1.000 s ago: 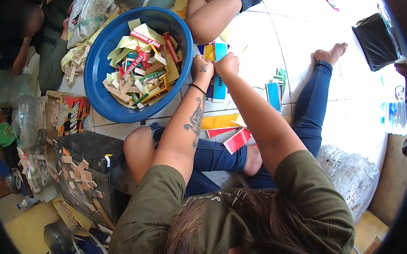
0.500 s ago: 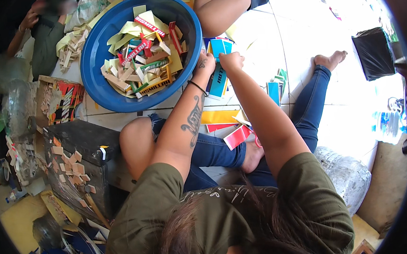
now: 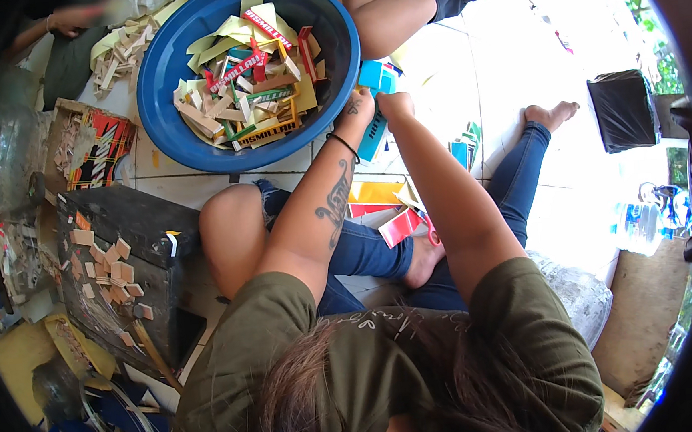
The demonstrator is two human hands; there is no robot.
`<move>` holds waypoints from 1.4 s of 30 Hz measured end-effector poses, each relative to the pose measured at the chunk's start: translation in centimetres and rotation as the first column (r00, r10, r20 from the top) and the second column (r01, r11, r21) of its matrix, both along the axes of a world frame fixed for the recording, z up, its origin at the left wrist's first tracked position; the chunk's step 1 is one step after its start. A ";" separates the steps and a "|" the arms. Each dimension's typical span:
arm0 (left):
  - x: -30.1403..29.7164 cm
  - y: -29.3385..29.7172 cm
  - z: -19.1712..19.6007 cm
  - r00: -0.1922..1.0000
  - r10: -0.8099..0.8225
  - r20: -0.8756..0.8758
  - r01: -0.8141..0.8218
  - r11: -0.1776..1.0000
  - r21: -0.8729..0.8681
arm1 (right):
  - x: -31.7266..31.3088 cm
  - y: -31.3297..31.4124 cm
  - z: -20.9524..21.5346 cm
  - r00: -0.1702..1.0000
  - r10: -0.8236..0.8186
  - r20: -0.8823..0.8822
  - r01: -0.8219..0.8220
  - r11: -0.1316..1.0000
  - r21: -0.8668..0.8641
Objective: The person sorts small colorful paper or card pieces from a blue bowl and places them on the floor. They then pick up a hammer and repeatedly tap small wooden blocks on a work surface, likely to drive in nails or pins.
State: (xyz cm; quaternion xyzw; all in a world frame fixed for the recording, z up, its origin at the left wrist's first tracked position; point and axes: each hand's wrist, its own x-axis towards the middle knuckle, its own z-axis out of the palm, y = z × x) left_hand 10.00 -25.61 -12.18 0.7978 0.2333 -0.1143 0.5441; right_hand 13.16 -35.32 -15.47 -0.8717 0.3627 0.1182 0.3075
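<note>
A person's left hand (image 3: 357, 110) and right hand (image 3: 396, 106) curl at blue printed cardboard (image 3: 372, 139), twelve o'clock, grip impossible to tell; blue plastic basin (image 3: 162, 92) at eleven.

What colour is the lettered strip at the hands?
The strip is bright blue with dark lettering, best seen in the head view.

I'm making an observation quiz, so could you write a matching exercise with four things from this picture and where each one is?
Things:
1. basin
2. wristband
3. light-blue piece
4. bottle

Places:
A. around the left wrist
B. near the picture's right edge
C. right at the left hand and right hand
D. left of both hands, heaped with pieces inside

Pairs: 1-D, 2-A, 3-C, 4-B
</note>
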 end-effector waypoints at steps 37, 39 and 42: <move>2.5 1.5 -2.9 0.988 -0.157 0.006 0.157 0.987 -0.023 | -3.2 2.4 4.2 0.992 -0.010 -0.122 0.000 0.997 -0.075; 2.5 1.5 -2.9 0.988 -0.157 0.008 0.157 0.987 -0.017 | -3.0 2.8 4.3 0.991 -0.047 -0.127 0.042 0.998 -0.044; 2.4 1.4 -2.9 0.988 -0.154 0.012 0.154 0.988 -0.016 | -2.7 3.2 4.3 0.990 -0.081 -0.112 0.079 0.997 -0.018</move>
